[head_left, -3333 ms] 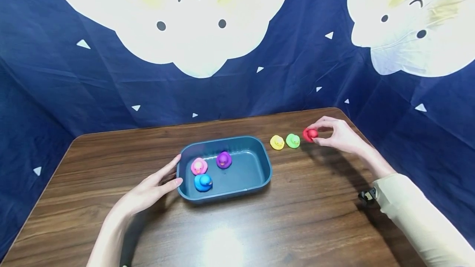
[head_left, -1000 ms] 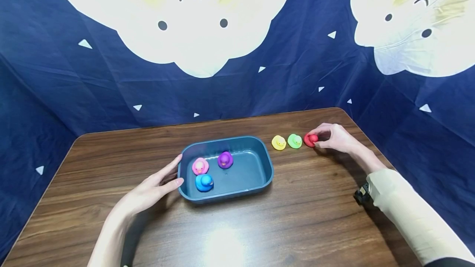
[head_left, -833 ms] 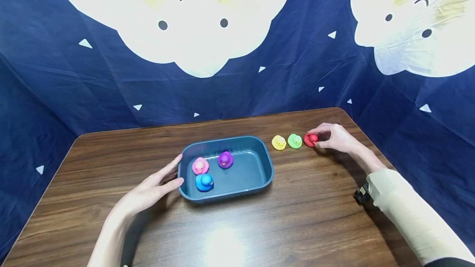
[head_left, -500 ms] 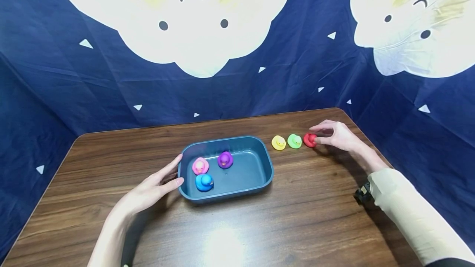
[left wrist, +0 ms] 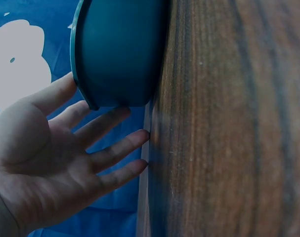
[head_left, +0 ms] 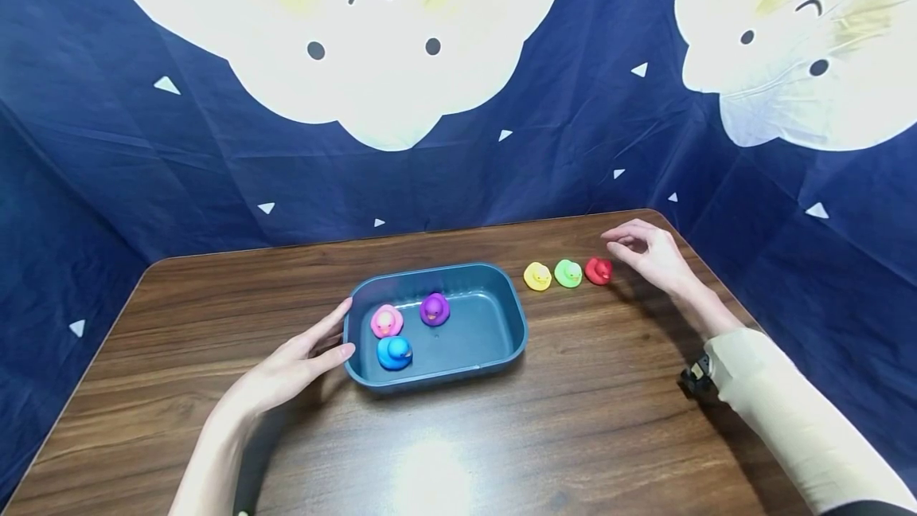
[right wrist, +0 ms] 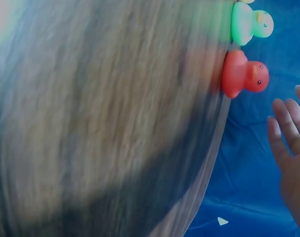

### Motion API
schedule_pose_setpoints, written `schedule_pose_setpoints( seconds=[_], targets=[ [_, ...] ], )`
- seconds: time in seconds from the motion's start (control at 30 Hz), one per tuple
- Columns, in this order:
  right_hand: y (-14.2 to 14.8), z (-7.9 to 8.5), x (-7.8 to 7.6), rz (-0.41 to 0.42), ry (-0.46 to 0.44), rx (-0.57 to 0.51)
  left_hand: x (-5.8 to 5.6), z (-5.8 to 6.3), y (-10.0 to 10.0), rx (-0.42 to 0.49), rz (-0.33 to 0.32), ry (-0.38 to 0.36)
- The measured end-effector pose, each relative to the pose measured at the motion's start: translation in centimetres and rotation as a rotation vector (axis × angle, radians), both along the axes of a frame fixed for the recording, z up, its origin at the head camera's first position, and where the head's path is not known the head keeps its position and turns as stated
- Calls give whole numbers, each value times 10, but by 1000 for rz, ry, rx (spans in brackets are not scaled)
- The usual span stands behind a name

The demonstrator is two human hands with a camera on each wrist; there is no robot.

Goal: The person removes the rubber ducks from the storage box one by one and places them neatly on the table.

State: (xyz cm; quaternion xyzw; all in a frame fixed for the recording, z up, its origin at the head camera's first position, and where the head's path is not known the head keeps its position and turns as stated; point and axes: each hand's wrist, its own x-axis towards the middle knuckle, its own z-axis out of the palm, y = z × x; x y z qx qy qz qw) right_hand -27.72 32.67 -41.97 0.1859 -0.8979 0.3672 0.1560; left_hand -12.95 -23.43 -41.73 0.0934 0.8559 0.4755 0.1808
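My left hand (head_left: 290, 365) rests against the left end of a dark blue plastic basin (head_left: 505, 333), thumb and fingertips at its rim. The left wrist view shows the fingers (left wrist: 110, 123) spread and nearly straight. Inside the basin sit a pink rubber duck (head_left: 387, 321), a blue one and a purple rubber duck (head_left: 434, 309). To the basin's right, a yellow duck (head_left: 537, 276), a green duck (head_left: 568, 273) and a red rubber duck (head_left: 598, 271) form a row on the table. My right hand (head_left: 652, 256), holding nothing, hovers just right of and above the red duck.
The brown wooden table (head_left: 573, 420) has rounded far corners. Behind it hangs a dark blue curtain (head_left: 215, 166) with white clouds and small triangles, and it continues along both sides.
My right hand set the red duck down beside the green one, let go of it, and has drawn up and to the right. The left hand stays at the basin.
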Motion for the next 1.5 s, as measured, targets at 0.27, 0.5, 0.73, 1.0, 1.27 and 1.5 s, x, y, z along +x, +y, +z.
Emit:
schedule_pose_setpoints(
  seconds=[0.27, 0.5, 0.73, 1.0, 1.27, 1.5],
  targets=[
    [-27, 17, 14, 14, -4, -86, 0, 2, 1, -3, 2, -2],
    [-39, 18, 10, 53, 22, -106, 1, 2, 1, -7, -1, 3],
    [-58, 23, 9, 114, 32, -151, 1, 2, 1, -12, -8, 15],
    [-83, 28, 11, 147, 24, -162, 0, 2, 1, -16, -9, 14],
    [-108, 27, 12, 239, 72, -161, 0, 2, 0, -9, -11, 7],
    [-133, 29, 17, 333, 66, -165, -1, 1, 1, -12, -10, 9]
  ],
)
